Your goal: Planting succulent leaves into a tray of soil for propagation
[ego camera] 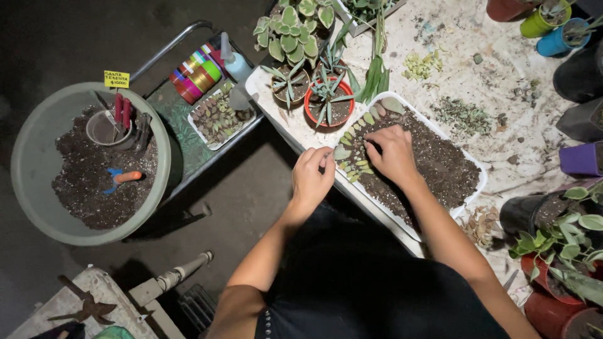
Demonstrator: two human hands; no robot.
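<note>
White tray point(472, 158) of dark soil sitting on the speckled surface point(477, 75), rows of leaf cuttings point(353, 164) along its near end, left hand point(312, 179) pinching perhaps one leaf, right hand point(392, 152) pressing curled fingers into soil, yellow rectangular sign point(116, 79) standing above the soil-filled green tub point(34, 169).

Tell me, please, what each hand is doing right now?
Left hand: closed, pinching a pale succulent leaf at the tray edge.
Right hand: fingers bent, pressing into the soil.

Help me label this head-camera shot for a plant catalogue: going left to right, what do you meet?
Round green tub of soil → stack of coloured tape rolls → red pot with spiky plant → soil-filled white tray → purple pot.
</note>
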